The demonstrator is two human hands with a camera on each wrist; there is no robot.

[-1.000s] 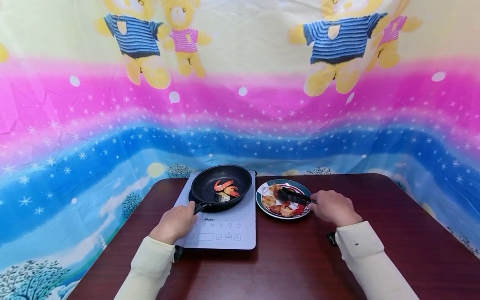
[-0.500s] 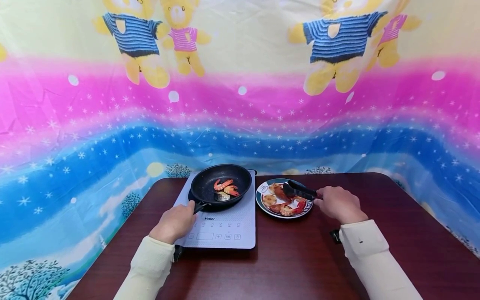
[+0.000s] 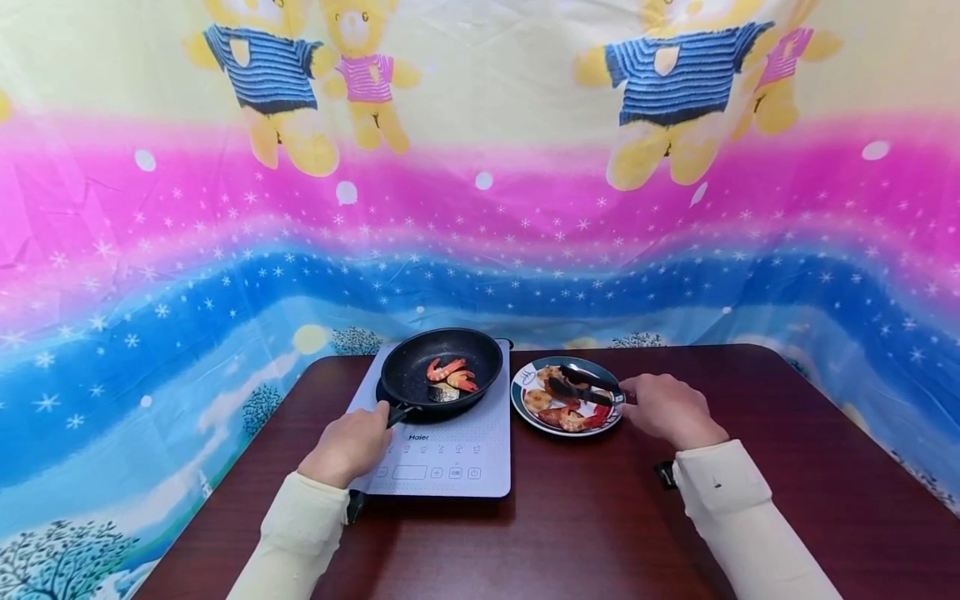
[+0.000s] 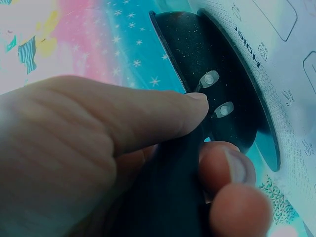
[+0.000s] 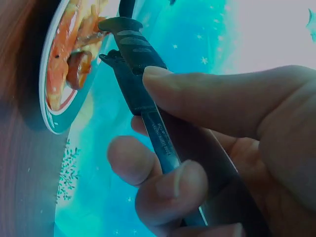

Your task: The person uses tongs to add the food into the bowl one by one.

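Head cam had the right hand clamped on the tongs, which pointed left over the food on the plate, way closer than the left hand, wrapped round the pan handle.

Near the far edge of the dark red-brown wooden table, a round black frying pan with pale specks contrasts with orange-red striped shrimp and a flat white cooktop with dark grey markings. Toward the right edge, the slim tongs are black and silver; the round white plate has green and red bands, its partly covered food pieces seemingly golden-brown and orange-red. The fabric backdrop runs cream, magenta and blue, dotted with white snowflakes.
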